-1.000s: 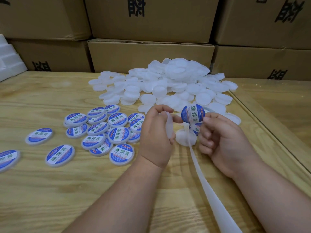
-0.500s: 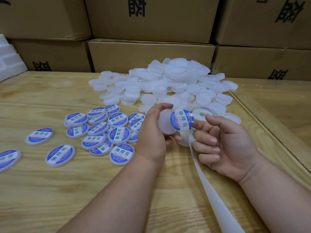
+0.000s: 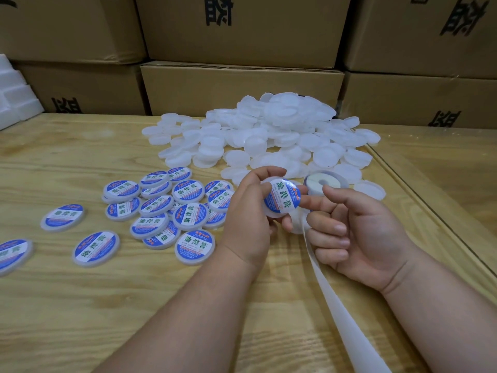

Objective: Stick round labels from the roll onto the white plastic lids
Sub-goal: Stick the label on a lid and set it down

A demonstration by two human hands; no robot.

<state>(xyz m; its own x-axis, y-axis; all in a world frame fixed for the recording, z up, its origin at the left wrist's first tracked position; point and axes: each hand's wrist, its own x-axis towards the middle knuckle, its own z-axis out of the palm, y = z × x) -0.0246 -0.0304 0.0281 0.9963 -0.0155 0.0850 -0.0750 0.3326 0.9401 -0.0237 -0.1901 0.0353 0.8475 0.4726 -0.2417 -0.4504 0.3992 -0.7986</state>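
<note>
The left hand (image 3: 248, 211) pinches a white lid (image 3: 279, 201) by its rim, face tilted up, so the right hand's (image 3: 357, 232) forefinger can press the round label (image 3: 282, 198) flat beside the roll (image 3: 321, 182).

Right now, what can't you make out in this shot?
Head view only:
- Label roll: its outer windings sit behind the right hand.
- Backing strip: leaves the frame's bottom edge.
- Held lid: its underside faces away, behind the left hand.
- Small label print: too fine.
</note>
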